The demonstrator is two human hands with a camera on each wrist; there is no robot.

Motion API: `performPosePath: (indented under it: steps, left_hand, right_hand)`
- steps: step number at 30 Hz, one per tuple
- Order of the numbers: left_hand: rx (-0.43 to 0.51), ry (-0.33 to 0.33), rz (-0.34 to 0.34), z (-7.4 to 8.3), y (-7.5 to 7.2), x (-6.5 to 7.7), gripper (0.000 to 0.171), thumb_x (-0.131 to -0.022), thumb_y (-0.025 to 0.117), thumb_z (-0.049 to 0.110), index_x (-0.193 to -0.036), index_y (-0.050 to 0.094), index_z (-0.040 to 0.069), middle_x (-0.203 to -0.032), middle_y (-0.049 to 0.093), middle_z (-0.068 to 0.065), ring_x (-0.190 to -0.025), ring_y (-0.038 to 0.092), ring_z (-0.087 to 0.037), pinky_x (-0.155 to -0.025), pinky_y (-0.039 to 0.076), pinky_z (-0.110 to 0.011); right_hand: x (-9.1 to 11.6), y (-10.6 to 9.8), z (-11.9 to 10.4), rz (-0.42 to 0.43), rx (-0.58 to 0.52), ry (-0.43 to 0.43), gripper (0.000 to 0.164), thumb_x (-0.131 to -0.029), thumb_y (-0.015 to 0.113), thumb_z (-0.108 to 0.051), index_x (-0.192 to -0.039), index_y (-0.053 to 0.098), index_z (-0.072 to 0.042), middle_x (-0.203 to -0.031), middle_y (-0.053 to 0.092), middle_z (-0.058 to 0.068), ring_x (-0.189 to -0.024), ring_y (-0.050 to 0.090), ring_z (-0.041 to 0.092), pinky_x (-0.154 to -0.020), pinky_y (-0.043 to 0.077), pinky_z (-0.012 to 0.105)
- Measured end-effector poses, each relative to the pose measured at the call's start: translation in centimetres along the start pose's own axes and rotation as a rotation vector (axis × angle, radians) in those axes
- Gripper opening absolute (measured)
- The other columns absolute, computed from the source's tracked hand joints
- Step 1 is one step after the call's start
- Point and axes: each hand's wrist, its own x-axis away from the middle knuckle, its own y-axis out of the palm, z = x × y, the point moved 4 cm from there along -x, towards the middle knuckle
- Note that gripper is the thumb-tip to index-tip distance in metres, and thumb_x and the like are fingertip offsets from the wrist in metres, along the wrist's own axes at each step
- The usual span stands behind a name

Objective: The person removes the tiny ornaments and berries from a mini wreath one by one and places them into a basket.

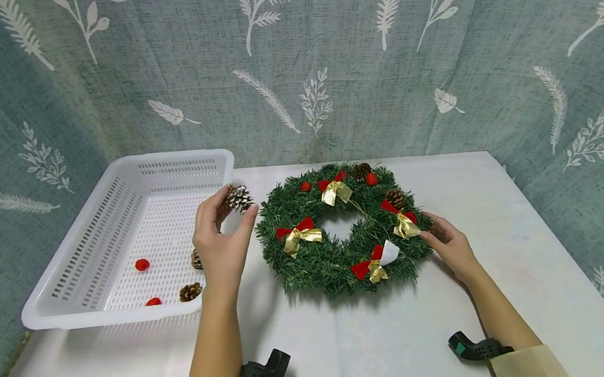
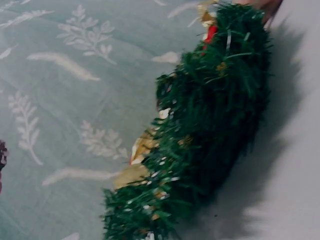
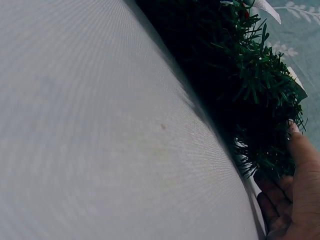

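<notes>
Between thumb and fingers, my left hand [image 1: 218, 239] holds a pine cone [image 1: 240, 198] with white-tipped scales, raised just left of the wreath. Only a sliver of that cone appears at the left wrist view's edge. The green wreath [image 1: 300, 267] lies flat on the table, trimmed with red-and-gold bows [image 1: 299, 236], red balls [image 1: 371, 179] and brown pine cones [image 1: 395, 198]. My right hand [image 1: 453, 252] grips the wreath's right edge, its thumb [image 3: 301, 145] on the outer side and its fingers lower down. A white tag [image 1: 389, 252] sticks up by the front bow.
On the left stands a white perforated basket [image 1: 73, 319], with red balls [image 1: 142, 264] and pine cones [image 1: 190, 291] inside. The white table [image 1: 315, 353] backs onto a grey-green leaf-patterned cloth [image 1: 191, 61]. A thin gold cord [image 1: 359, 207] crosses the wreath's inner edge.
</notes>
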Motion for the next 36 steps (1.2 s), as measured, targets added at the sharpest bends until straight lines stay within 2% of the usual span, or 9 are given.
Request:
performPosePath:
  steps: [14,22,29,36]
  left_hand:
    - [-0.081,-0.131,0.140,-0.8,-4.1,-1.4,0.049,-0.081,0.073,0.004,-0.126,0.055,-0.003,-0.118,0.058,-0.007,-0.103,0.055,-0.006,-0.097,0.045,-0.024]
    - [-0.040,-0.238,0.190,-1.6,-5.7,-1.8,0.052,-0.081,0.073,0.006,-0.129,0.054,0.001,-0.121,0.056,-0.001,-0.109,0.055,-0.009,-0.100,0.043,-0.024]
    - [-0.035,-0.258,0.263,-2.1,-7.4,-2.1,0.051,-0.081,0.073,0.006,-0.129,0.054,0.001,-0.118,0.056,0.001,-0.111,0.055,-0.013,-0.100,0.043,-0.024]
    - [-0.064,-0.309,0.312,-2.4,-8.9,-2.3,0.051,-0.082,0.072,0.007,-0.129,0.053,0.003,-0.122,0.055,-0.005,-0.114,0.055,-0.016,-0.100,0.043,-0.023]
  right_hand:
    - [0.0,0.0,-0.1,0.017,0.005,-0.012,0.056,-0.097,0.055,-0.026,-0.145,0.036,-0.006,-0.120,0.053,0.018,-0.095,0.049,-0.009,-0.077,0.044,0.007]
    - [0.0,-0.1,-0.1,0.022,-0.008,-0.027,0.055,-0.096,0.056,-0.024,-0.144,0.037,-0.005,-0.107,0.053,-0.002,-0.094,0.051,-0.006,-0.076,0.045,0.008]
    - [0.1,-0.1,-0.1,0.021,0.008,-0.019,0.056,-0.096,0.056,-0.025,-0.145,0.036,-0.005,-0.117,0.053,0.016,-0.093,0.050,-0.009,-0.076,0.045,0.008]
    - [0.0,-0.2,-0.1,0.021,0.002,-0.026,0.055,-0.096,0.056,-0.024,-0.144,0.037,-0.004,-0.114,0.054,0.008,-0.094,0.051,-0.009,-0.076,0.045,0.007]
